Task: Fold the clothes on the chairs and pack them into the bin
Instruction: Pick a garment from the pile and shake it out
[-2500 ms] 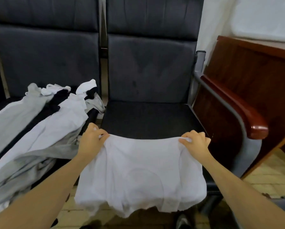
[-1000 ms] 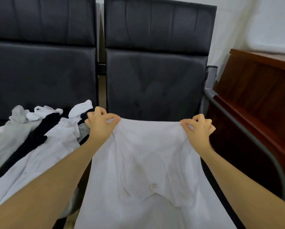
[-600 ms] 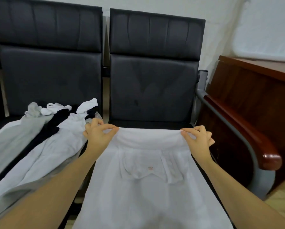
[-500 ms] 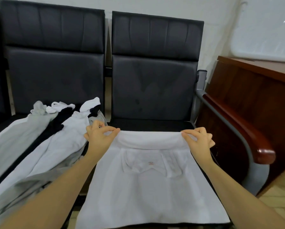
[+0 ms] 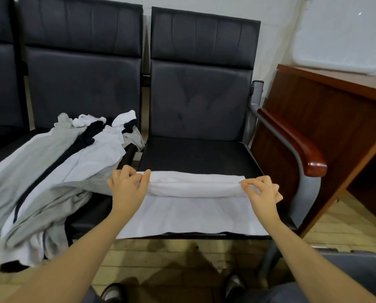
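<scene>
White garment (image 5: 193, 213) flat on right chair seat (image 5: 195, 156), centre frame, far edge doubled over. Left hand (image 5: 125, 189) and right hand (image 5: 261, 193) pinch fold ends, fingers curled. Fold judged half done. Unfolded pile (image 5: 51, 171) left frame remains. Bin unseen; nothing packed.

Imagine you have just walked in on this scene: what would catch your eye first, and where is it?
First, the white shirt spread on the seat of the black chair, its far edge folded over and pinched at each end by the left hand and the right hand. Next, the heap of grey, white and black clothes on the neighbouring seat to the left, spilling over its front edge.
</scene>
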Motion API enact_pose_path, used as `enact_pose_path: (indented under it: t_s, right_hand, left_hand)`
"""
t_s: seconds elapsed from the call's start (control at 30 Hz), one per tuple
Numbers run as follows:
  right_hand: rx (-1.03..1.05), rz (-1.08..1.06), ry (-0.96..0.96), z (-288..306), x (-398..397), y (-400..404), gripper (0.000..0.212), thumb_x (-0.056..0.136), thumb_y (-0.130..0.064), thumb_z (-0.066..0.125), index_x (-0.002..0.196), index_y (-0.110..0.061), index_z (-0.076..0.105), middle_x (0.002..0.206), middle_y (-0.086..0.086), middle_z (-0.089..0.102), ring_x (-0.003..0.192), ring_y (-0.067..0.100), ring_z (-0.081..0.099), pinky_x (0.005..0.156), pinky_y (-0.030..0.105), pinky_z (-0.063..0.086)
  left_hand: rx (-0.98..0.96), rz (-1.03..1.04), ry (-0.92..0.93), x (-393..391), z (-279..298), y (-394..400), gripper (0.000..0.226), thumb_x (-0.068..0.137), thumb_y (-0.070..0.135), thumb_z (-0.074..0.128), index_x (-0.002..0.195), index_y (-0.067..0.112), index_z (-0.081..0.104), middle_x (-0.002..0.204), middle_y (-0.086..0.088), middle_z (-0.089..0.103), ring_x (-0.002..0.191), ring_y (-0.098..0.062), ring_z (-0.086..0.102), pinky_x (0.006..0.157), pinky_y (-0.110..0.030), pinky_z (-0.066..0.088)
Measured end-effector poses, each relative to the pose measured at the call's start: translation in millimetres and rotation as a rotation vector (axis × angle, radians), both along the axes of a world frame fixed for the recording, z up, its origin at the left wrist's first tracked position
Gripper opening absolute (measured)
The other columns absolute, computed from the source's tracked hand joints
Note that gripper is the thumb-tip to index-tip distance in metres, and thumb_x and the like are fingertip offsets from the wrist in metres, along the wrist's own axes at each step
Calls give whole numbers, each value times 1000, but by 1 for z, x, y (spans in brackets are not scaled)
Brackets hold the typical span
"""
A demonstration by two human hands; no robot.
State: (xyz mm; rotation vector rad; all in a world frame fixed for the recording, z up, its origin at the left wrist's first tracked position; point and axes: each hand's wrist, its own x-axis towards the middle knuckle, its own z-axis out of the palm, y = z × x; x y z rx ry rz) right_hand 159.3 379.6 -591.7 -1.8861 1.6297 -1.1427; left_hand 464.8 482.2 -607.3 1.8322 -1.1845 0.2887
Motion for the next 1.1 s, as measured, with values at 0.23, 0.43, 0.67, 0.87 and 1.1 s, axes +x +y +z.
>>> enact_pose_path:
  t_s: [0.23,0.43,0.67,0.87,1.1]
  right_hand:
    - [-14,-47,381,-31,-15,23,30,95,-42,49,110,-27,70,111,-6,51,111,21,38,93,35,19]
    - [163,305,748,-48,8,16,56,98,-55,28,150,-35,21,159,-6,17,146,17,12,116,35,10]
    - [247,334,866,-54,24,-12,60,97,-59,15,152,-37,6,161,-8,2,148,16,2,119,39,2]
    - [-25,159,635,-42,57,-26,39,97,-47,39,124,-28,58,132,-6,51,120,19,42,98,34,23]
    - [140,413,699,-60,84,-50,50,101,-46,32,149,-34,27,159,-6,16,147,16,10,116,30,7]
  left_hand:
    - [194,11,-183,-14,-27,28,61,92,48,32,49,15,62,59,3,54,66,-25,53,70,-31,23]
    - [762,-221,-232,-35,-39,6,69,93,60,16,143,19,40,151,-7,33,138,-26,30,109,-44,22]
    - [976,-265,-187,-15,-48,-30,69,94,63,12,151,28,-3,159,1,-13,146,-19,-12,117,-43,-5]
    - [689,-199,-86,-6,-34,-45,56,96,55,30,147,31,29,155,2,25,142,-19,20,113,-41,15]
    - [675,-53,70,31,-32,-53,58,99,36,39,151,26,15,136,-16,44,121,-33,45,95,-43,41]
